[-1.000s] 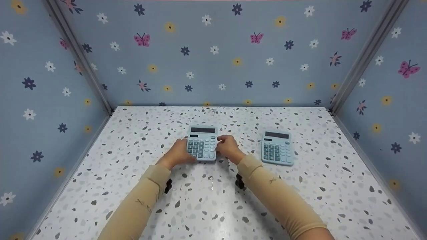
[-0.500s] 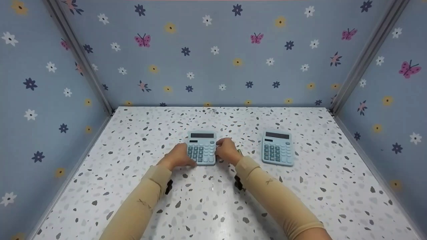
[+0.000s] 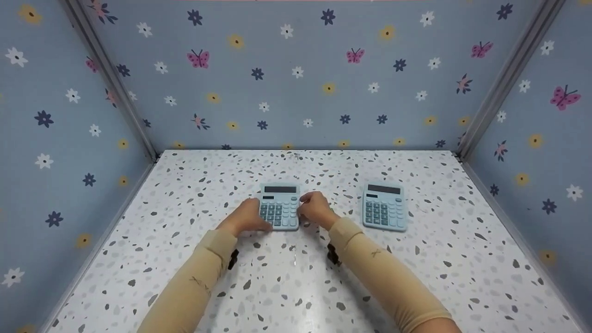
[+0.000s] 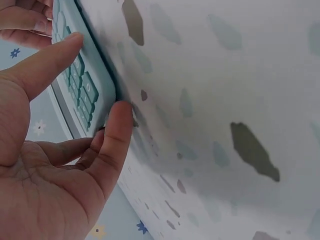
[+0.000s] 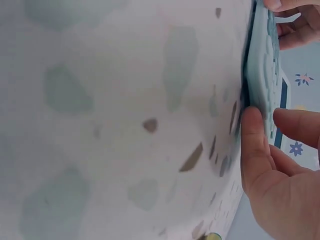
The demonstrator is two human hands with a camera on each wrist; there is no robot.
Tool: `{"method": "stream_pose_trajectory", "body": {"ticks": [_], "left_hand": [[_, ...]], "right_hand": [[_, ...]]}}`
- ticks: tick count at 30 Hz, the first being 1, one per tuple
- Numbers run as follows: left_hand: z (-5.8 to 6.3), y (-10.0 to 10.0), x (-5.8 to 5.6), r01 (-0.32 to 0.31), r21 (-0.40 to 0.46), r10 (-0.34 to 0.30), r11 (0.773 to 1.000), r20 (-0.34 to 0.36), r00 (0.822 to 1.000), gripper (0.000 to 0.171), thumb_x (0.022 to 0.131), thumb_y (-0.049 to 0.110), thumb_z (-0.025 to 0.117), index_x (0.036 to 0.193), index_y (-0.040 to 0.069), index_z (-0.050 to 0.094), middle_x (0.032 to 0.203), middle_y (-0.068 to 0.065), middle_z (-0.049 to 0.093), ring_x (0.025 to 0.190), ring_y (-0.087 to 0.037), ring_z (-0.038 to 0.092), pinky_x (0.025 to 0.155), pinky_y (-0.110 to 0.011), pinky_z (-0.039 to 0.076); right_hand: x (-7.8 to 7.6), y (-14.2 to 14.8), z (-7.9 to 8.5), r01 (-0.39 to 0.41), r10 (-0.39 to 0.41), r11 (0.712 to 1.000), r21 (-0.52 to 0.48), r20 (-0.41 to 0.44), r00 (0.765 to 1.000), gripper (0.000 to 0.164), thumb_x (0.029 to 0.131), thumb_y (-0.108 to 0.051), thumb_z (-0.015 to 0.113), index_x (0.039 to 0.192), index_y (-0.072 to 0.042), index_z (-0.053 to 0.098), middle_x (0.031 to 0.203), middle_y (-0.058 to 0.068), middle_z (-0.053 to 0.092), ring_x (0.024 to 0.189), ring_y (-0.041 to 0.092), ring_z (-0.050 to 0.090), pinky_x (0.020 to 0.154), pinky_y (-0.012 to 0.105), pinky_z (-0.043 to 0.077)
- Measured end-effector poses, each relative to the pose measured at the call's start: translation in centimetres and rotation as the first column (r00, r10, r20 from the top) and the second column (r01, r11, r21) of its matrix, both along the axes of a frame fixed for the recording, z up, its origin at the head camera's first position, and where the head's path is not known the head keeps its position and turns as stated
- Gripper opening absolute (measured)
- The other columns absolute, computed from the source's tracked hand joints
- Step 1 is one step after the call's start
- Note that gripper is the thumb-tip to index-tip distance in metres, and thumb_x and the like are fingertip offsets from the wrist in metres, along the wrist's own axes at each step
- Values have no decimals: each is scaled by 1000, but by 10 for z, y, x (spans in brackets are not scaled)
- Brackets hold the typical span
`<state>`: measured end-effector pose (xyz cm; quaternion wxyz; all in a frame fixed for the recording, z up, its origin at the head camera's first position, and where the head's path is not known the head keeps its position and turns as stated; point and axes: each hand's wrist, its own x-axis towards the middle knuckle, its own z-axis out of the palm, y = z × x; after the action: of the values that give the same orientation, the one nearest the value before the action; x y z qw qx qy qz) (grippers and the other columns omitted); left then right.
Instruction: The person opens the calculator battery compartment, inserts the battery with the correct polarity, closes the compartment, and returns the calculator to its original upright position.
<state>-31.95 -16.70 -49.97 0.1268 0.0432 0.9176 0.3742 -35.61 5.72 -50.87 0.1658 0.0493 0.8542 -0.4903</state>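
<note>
A light blue calculator (image 3: 280, 208) with darker number keys lies on the speckled tabletop, display at its far end. The left hand (image 3: 245, 216) holds its left side, thumb by the near left corner. On the opposite side, the right hand (image 3: 317, 209) grips the right edge between thumb and fingers. In the left wrist view, the thumb lies over the calculator's edge (image 4: 102, 80), while another finger touches lower down near the table. The right wrist view has a fingertip against the calculator's side (image 5: 257, 65) close to the tabletop. The finger undersides are partly hidden.
A second, matching calculator (image 3: 384, 208) lies to the right of the right hand, slightly turned. Blue floral panels (image 3: 296, 83) wall the white speckled table (image 3: 286, 286) at the back and both sides. Dark straps or mounts show beneath the wrists.
Both hands have brought the held calculator a short way toward the person since one second ago. Over the last half second they stay nearly still. The second calculator remains in place.
</note>
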Motion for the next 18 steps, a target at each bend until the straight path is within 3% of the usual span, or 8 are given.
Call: {"method": "stream_pose_trajectory", "body": {"ticks": [5, 12, 18], "left_hand": [[8, -4, -7, -36, -45, 35, 998, -13, 999, 90, 87, 16, 88, 160, -9, 41, 157, -28, 55, 146, -44, 54, 128, -57, 40], [23, -8, -7, -27, 4, 27, 1000, -83, 996, 78, 97, 19, 79, 159, -8, 41, 157, -33, 52, 145, -48, 53, 120, -60, 49], [31, -6, -5, -43, 35, 46, 998, -102, 994, 76, 99, 23, 78, 160, -5, 42, 157, -30, 52, 145, -45, 53, 122, -58, 47]], "right_hand": [[-1, 8, 10, -12, 11, 1000, -26, -37, 999, 41, 101, -13, 74, 139, 1, 64, 119, 15, 71, 94, 21, 74, 81, 32, 63], [5, 28, 30, -70, 47, 987, -145, -152, 987, 48, 102, -14, 74, 144, 5, 61, 120, 18, 69, 111, 34, 72, 90, 35, 66], [12, 48, 43, -94, 57, 987, -132, -257, 965, 46, 101, -14, 75, 142, 2, 64, 118, 17, 69, 109, 34, 72, 88, 37, 66]]}}
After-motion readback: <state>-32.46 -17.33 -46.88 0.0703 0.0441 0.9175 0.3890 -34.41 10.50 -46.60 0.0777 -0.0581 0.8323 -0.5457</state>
